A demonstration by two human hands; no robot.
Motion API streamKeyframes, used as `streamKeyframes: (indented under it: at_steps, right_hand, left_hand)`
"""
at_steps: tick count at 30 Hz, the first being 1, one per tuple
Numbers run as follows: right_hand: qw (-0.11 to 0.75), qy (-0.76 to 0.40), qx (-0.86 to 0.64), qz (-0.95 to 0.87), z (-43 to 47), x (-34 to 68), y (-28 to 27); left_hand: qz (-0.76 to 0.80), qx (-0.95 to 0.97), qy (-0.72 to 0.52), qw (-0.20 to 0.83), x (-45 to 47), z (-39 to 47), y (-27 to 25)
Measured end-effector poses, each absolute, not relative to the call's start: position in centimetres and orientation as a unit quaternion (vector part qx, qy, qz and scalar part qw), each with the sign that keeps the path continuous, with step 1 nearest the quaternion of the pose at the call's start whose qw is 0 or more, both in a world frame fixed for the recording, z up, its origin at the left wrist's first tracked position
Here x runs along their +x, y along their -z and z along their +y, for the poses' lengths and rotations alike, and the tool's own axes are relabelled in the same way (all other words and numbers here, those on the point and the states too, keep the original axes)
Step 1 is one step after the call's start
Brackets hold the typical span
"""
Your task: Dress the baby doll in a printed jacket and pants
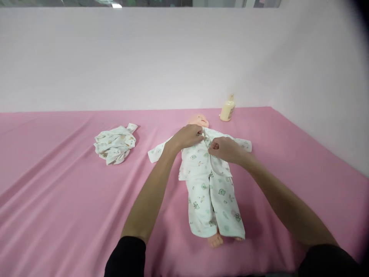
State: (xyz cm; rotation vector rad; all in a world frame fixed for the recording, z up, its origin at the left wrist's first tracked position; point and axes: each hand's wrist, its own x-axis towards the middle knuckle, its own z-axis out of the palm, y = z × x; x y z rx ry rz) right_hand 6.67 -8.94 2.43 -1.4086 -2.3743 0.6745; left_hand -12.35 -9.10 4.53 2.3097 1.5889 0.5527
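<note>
A baby doll [198, 120] lies on its back, head toward the wall. It wears a white pajama top [194, 163] with small green prints and matching pajama trousers [201, 204]. My left hand [188, 135] is closed in a pinch on the top's front edge near the collar. Slightly lower and to the right, my right hand [226, 149] pinches the same front opening. My fingers hide the exact spot of the fabric. Both sleeves spread outward, and a bare foot [215, 240] shows below the trouser hem.
A crumpled white printed garment [115, 144] lies to the left on the pink sheet [72, 200]. At the back right stands a cream pump bottle [227, 110]. A white wall [129, 57] borders the back and right.
</note>
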Motion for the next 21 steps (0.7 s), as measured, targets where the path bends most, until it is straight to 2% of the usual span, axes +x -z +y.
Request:
streamKeyframes:
  at_steps: [5, 13, 21]
  right_hand:
    - [0.134, -0.218, -0.496, -0.83, -8.7, 6.6, -2.2]
    - [0.074, -0.024, -0.487, -0.87, -10.7, 5.2, -2.1]
    - [0.042, 0.088, -0.443, -0.891, -10.8, 5.0, -1.3]
  left_hand:
    - [0.557, 0.798, -0.182, 0.141, -12.3, -9.0, -4.4]
    - [0.539, 0.816, -0.175, 0.116, -12.0, -9.0, -4.2]
    - [0.537, 0.834, -0.121, 0.026, -10.4, -11.4, -4.6]
